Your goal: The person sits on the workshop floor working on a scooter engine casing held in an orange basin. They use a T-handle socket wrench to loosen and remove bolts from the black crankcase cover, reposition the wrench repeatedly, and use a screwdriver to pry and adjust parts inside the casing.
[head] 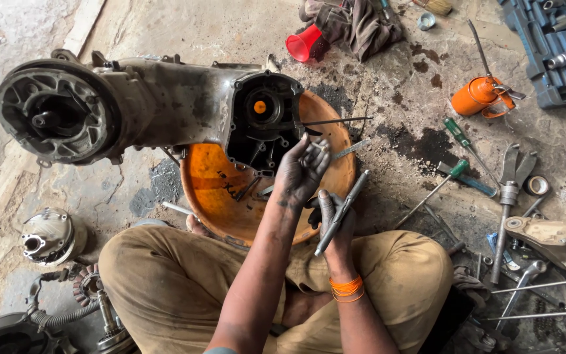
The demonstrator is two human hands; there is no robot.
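Observation:
A greasy scooter engine casing [145, 105] lies on its side over an orange basin [217, 190], its open end facing me. My left hand [301, 172], black with oil, is raised in front of that opening and pinches a small metal part between its fingertips. My right hand [335, 226], with orange threads on the wrist, grips a long grey metal tool [343, 211] that slants up to the right. Thin studs [335, 121] stick out of the casing to the right. My crossed legs in tan trousers [165, 282] sit below.
An orange oil can [476, 96], green-handled screwdrivers [458, 134], pliers [511, 190] and loose rods lie on the right. A blue socket tray [551, 52] sits top right, a red funnel [304, 42] and rags at the top. Engine parts [47, 237] lie lower left.

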